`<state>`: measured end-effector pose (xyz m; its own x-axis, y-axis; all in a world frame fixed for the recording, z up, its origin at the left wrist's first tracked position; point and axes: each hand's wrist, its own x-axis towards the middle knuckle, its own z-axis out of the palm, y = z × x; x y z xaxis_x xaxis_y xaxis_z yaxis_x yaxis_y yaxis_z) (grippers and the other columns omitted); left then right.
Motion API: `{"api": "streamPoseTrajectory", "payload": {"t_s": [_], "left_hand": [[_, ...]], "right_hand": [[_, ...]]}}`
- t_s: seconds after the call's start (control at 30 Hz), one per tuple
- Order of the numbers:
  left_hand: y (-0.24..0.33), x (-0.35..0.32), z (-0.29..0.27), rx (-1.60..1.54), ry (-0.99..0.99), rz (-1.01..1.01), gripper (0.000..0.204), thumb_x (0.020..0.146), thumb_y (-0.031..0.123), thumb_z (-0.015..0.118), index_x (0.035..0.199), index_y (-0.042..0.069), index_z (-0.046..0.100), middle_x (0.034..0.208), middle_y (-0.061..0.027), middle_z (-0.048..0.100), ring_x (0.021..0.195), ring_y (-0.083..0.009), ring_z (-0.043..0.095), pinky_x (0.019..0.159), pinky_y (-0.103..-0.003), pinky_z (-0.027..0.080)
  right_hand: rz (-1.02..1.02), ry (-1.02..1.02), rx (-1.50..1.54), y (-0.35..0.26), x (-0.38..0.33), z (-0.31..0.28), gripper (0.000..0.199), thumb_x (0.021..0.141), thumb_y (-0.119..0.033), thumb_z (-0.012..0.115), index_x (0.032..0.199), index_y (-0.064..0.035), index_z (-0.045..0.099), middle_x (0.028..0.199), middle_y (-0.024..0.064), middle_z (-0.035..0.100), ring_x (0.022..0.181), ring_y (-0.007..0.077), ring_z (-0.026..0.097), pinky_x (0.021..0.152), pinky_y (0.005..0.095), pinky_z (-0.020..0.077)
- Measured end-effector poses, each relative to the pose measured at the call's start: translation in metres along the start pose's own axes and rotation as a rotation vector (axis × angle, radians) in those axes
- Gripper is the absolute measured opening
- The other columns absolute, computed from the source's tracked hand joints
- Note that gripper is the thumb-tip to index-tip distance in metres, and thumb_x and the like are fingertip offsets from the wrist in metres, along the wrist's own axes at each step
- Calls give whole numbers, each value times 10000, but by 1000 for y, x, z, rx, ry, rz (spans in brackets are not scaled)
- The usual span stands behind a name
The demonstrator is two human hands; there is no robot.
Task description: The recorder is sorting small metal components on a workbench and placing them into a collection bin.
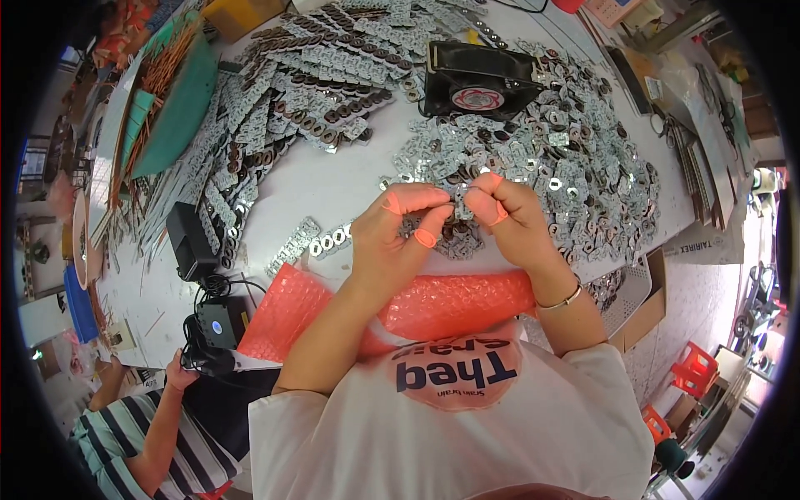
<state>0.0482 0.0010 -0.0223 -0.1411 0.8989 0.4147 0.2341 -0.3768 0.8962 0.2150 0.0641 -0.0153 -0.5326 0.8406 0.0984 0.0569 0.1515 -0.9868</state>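
Both hands meet over the near edge of a pile of small silvery metal pieces (575,167). My left hand (385,242) is pinched, with orange finger cots on thumb and forefinger. My right hand (518,229), also in orange cots, pinches close beside it, fingertips nearly touching the left's. Whatever sits between the fingertips is too small and covered to name. A short row of joined metal pieces (329,242) lies just left of my left hand. Under my forearms a sheet of red bubble wrap (458,302) covers the table's near edge.
A black fan (479,79) stands behind the pile. Strips of joined metal pieces (333,62) spread across the far left, next to a green tub (179,108). Black boxes with cables (221,321) sit at left, near another person's hand (179,372). A white basket (629,296) stands right.
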Motion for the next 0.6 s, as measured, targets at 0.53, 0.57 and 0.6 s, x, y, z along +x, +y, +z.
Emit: {"api": "streamPoseTrajectory", "payload": {"t_s": [0.53, 0.57, 0.6], "left_hand": [[-1, 9, 2, 152, 14, 42, 199, 783, -39, 637, 967, 30, 602, 939, -122, 631, 817, -220, 631, 705, -294, 509], [-3, 8, 1, 123, 0, 34, 199, 807, -44, 610, 995, 18, 586, 976, -117, 604, 828, -199, 621, 730, -285, 512], [-4, 7, 1, 93, -13, 26, 199, 831, -49, 584, 1022, 6, 570, 1013, -113, 577, 838, -178, 611, 754, -276, 514]], "right_hand": [[58, 169, -70, 0, 5, -1, 88, 863, -118, 632, 822, -43, 610, 653, -57, 509, 569, 9, 400, 492, 174, 309], [57, 169, -70, 1, 7, -1, 88, 863, -118, 632, 822, -43, 610, 653, -57, 509, 569, 9, 400, 492, 174, 309], [-39, 202, -187, 4, 8, -2, 82, 858, -107, 632, 826, -31, 621, 662, -41, 532, 581, 20, 421, 511, 180, 332]]}}
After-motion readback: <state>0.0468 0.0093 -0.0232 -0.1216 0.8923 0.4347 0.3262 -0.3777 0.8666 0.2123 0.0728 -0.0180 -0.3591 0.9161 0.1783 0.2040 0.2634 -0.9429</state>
